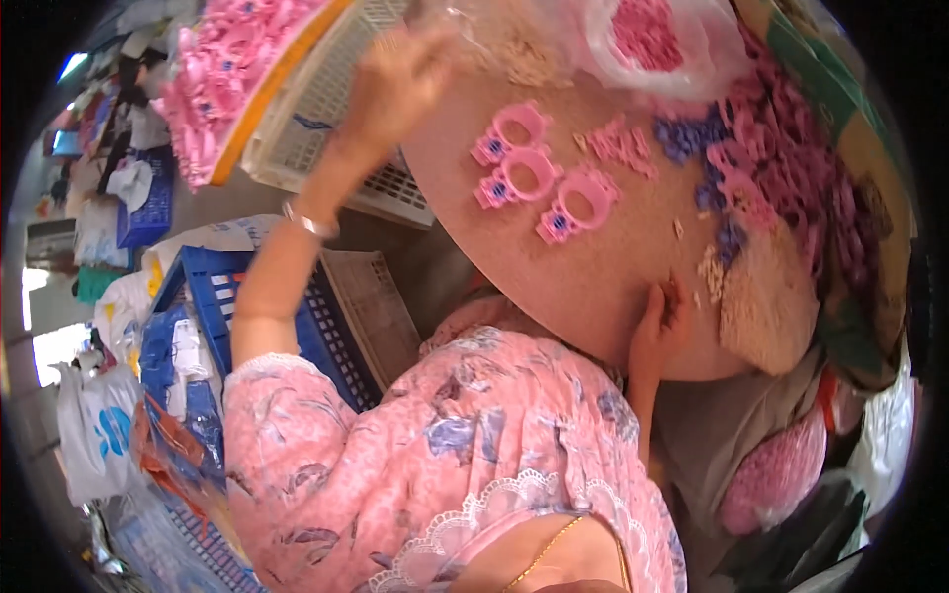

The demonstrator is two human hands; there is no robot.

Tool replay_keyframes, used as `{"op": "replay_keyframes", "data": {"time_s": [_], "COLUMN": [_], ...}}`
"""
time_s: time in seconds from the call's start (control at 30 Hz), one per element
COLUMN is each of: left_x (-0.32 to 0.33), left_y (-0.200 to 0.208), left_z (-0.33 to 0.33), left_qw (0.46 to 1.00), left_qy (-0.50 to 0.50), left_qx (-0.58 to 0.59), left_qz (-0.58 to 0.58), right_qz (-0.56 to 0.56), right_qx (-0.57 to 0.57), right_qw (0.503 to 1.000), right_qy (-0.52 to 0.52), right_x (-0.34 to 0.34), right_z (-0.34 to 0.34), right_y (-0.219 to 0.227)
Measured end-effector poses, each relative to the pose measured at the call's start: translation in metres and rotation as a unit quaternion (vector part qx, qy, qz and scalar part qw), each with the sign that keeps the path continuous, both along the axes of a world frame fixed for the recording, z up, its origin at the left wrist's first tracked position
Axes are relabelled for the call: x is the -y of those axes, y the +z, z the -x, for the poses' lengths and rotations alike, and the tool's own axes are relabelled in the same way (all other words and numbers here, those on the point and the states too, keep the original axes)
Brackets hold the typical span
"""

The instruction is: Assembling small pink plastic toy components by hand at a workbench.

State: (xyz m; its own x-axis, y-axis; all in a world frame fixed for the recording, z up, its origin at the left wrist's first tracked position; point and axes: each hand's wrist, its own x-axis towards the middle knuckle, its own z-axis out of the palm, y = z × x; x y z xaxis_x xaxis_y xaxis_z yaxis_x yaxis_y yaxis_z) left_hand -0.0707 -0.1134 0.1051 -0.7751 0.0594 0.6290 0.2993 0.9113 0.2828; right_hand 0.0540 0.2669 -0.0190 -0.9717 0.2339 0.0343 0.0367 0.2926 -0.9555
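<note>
My left hand (400, 84) is raised over the far left edge of the round brown table (465, 212), beside a white slatted crate (301, 104). Motion smears its fingers, so I cannot make out whether it holds anything. Low on the table's near right side rests my right hand (660, 326), its fingers loosely curled with the thumb apart and nothing visible in them. Between the hands lie three pink ring-shaped plastic pieces with blue centres, among them a near one (590, 201). Small pink parts (621, 146) form a little heap to their right.
Blue parts (692, 136) and a large pile of pink pieces (766, 138) cover the right side. Tan bits (771, 306) are heaped near the right edge. A clear bag (707, 59) of pink parts stands far back. Upper left, finished-looking pink pieces (232, 69) fill an orange-rimmed container; a blue crate (213, 265) sits below.
</note>
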Motion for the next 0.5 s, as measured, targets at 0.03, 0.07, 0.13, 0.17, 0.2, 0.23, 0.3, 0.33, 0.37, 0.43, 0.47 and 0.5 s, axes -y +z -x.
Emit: {"op": "replay_keyframes", "data": {"time_s": [0.03,0.07,0.13,0.17,0.2,0.23,0.3,0.33,0.37,0.43,0.47,0.5], "left_x": [-0.021,-0.038,-0.073,-0.086,-0.099,-0.112,-0.139,-0.149,-0.156,-0.167,-0.169,-0.169], "left_y": [-0.020,-0.039,-0.070,-0.081,-0.091,-0.097,-0.102,-0.102,-0.101,-0.097,-0.096,-0.098], "left_z": [-0.023,-0.041,-0.073,-0.086,-0.096,-0.104,-0.117,-0.121,-0.123,-0.121,-0.120,-0.117], "left_qw": [0.999,0.998,0.997,0.996,0.997,0.998,0.997,0.996,0.996,0.999,0.999,0.999], "left_qy": [-0.031,-0.064,-0.058,-0.063,-0.045,-0.024,-0.015,-0.002,-0.008,-0.005,-0.008,-0.015], "left_qx": [-0.003,-0.007,0.029,0.032,0.018,0.002,0.010,0.018,0.018,0.023,0.041,0.037], "left_qz": [0.006,0.009,-0.046,-0.050,-0.054,-0.058,-0.073,-0.087,-0.090,-0.023,-0.017,-0.021], "right_qz": [-0.021,-0.044,-0.088,-0.123,-0.126,-0.199,-0.273,-0.257,-0.242,-0.254,-0.261,-0.267], "right_qx": [-0.035,-0.070,-0.075,-0.088,-0.085,-0.122,-0.158,-0.165,-0.173,-0.175,-0.178,-0.180], "right_qw": [0.999,0.997,0.993,0.987,0.987,0.969,0.943,0.945,0.948,0.947,0.946,0.944], "right_qy": [0.004,0.007,0.027,0.060,0.055,0.085,0.110,0.113,0.115,0.090,0.071,0.064], "right_x": [0.003,0.005,0.002,0.001,0.003,0.006,0.010,0.009,0.009,0.007,0.005,0.002], "right_z": [0.000,0.002,0.002,0.002,0.002,0.004,0.005,0.004,0.004,0.004,0.006,0.009], "right_y": [-0.001,0.002,0.005,0.007,0.014,0.024,0.026,0.026,0.026,0.025,0.025,0.026]}}
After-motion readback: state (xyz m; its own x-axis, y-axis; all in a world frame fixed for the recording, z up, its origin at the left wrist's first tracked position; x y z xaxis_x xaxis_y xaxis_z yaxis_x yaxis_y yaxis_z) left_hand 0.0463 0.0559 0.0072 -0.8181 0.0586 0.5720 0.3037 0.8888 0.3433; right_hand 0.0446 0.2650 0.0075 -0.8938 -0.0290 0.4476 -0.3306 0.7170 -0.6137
